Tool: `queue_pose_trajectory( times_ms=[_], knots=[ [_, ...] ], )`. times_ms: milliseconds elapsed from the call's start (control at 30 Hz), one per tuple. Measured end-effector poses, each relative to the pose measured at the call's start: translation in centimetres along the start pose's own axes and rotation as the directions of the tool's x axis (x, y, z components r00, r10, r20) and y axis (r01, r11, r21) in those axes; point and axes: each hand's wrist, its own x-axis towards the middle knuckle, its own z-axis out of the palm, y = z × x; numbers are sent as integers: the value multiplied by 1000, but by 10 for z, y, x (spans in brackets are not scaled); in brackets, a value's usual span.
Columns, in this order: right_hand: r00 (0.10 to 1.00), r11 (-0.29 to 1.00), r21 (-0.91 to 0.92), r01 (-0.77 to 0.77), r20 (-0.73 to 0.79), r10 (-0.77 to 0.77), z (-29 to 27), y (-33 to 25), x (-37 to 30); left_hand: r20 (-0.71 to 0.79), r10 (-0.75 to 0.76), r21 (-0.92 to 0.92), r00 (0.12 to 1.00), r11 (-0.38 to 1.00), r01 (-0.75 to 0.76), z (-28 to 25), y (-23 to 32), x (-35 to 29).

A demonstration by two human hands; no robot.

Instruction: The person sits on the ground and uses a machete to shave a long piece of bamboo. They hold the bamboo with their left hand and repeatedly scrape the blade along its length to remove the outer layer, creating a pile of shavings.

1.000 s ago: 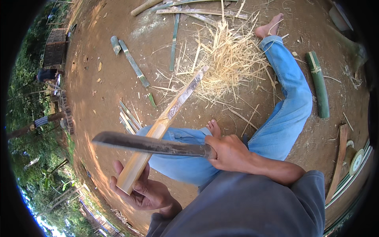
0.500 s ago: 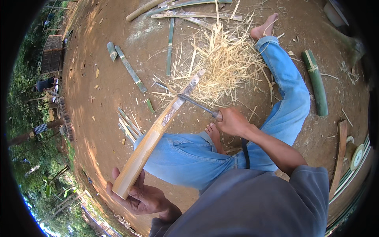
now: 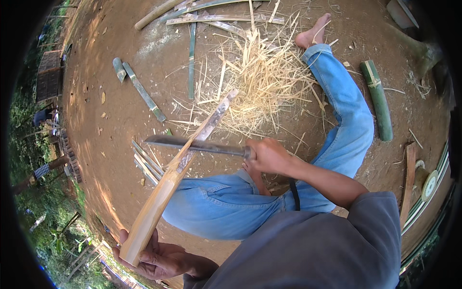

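Observation:
My left hand [image 3: 156, 260] grips the near end of a long bamboo strip [image 3: 159, 195], fingers wrapped beneath and thumb along its edge. The strip slants up and to the right across my bent left leg, pale on its near part and whitish-grey along its far inner face. In my right hand [image 3: 270, 156], closed round the handle, is a machete [image 3: 207, 146]. Its dark blade lies across the strip around mid-length and reaches past it to the left. Beyond the strip's far end spreads a heap of pale shavings [image 3: 267, 79].
Green bamboo pieces [image 3: 378, 101] lie on the dirt at right, with split lengths [image 3: 226, 19] at the top and cut pieces [image 3: 144, 91] at left. Several thin slats [image 3: 147, 161] sit beside my left knee. A wooden strip [image 3: 408, 183] and a round white-rimmed object [image 3: 429, 185] are at lower right.
The machete has slid along the strip toward my left hand, and its blade now lies flatter across it. The strip and my left hand have shifted slightly left and down in the view.

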Motion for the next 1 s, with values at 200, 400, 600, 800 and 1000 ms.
queue_pose_trajectory(
  times_ms=[200,400,600,800,1000],
  knots=[
    [981,979,-81,-186,32,189,-8,43,50,39,45,45,998,998,-47,17,-6,29],
    [962,962,19,-272,-5,272,-3,75,76,53,31,73,998,997,-35,31,-14,54],
    [978,980,-65,-187,80,191,-7,40,71,87,-22,73,996,997,16,29,-31,75],
    [959,957,-71,-281,8,282,-5,140,113,113,-72,55,991,996,66,40,-28,85],
    [984,987,-141,-83,145,103,-13,49,89,40,-137,53,990,989,135,26,-48,88]
  ],
)
